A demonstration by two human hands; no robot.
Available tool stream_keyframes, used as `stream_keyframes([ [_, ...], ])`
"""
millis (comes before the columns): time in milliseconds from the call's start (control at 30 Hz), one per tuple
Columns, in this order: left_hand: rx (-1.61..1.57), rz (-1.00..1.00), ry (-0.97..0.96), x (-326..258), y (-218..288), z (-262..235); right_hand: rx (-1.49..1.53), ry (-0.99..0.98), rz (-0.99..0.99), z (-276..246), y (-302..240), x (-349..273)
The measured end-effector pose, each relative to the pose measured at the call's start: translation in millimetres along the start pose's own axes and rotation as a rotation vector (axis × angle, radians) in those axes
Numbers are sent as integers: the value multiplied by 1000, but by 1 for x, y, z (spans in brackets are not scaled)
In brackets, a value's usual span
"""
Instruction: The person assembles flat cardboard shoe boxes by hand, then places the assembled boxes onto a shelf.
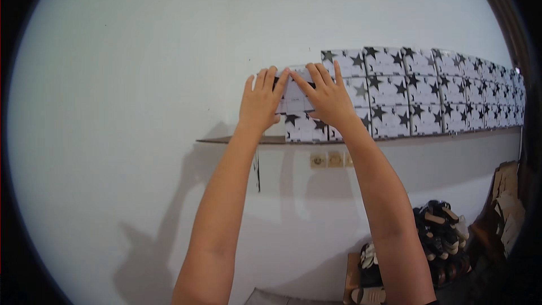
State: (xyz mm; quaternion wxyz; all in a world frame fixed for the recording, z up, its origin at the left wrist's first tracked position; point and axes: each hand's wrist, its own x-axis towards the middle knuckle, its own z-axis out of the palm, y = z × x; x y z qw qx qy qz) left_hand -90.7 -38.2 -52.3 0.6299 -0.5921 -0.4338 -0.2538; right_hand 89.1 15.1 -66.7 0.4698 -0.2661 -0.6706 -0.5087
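Note:
Both arms reach up and forward to a white box with black stars (294,99). My left hand (259,100) grips its left side and my right hand (332,97) its right, fingers spread over the top and thumbs lower down. The box sits at or just above a matching box (302,129) at the left end of the row; whether the two touch fully I cannot tell. To the right, more star-printed boxes (389,90) stand side by side, stacked three high, on a thin wall shelf (226,140). My right hand partly hides the nearest boxes.
The shelf's bare left end juts out beside the bottom box. Wall sockets (327,160) sit just below the shelf. Lower right, a pile of shoes (440,229) stands by the wall, with torn brown cardboard (508,209) farther right.

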Motion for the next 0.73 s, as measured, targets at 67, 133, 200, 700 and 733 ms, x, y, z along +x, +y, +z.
stream_keyframes([
  [67, -75, -11, -41, 2, -2, 20, -44, -83, 3, 11, 2, 4],
  [133, -106, -13, -37, 6, -12, 36, -101, -131, 4, 21, 1, 13],
  [200, -166, -15, -94, 7, -23, 49, -56, -167, 12, 30, -3, 20],
  [700, -491, -226, 6, -47, 6, 151, -167, -455, 151, 61, 9, 10],
  [733, -499, -235, -49, -54, 9, 153, -170, -455, 172, 63, 9, 11],
])
